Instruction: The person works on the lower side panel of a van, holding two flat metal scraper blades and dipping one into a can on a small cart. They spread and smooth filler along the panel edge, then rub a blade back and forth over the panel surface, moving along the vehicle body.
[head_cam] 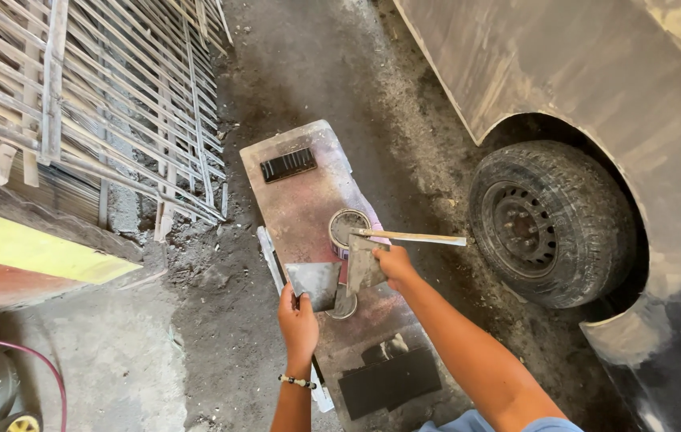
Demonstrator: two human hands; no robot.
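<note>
My left hand [298,320] grips a flat grey metal plate [315,282] by its lower edge and holds it level above a low board. My right hand [394,262] holds a wide scraper blade [364,262] just right of the plate, and the two edges nearly touch. An open can of grey filler [348,226] stands on the board right behind the blade, with a long flat stick [416,237] lying across its rim. A round lid [346,306] lies on the board under the plate.
The dusty board [300,200] lies on dirt ground and carries a black ribbed pad [287,163] at the far end and dark sheets [389,382] near me. A sanded car body with a wheel [552,224] stands at right. Stacked bamboo slats [100,104] fill the left.
</note>
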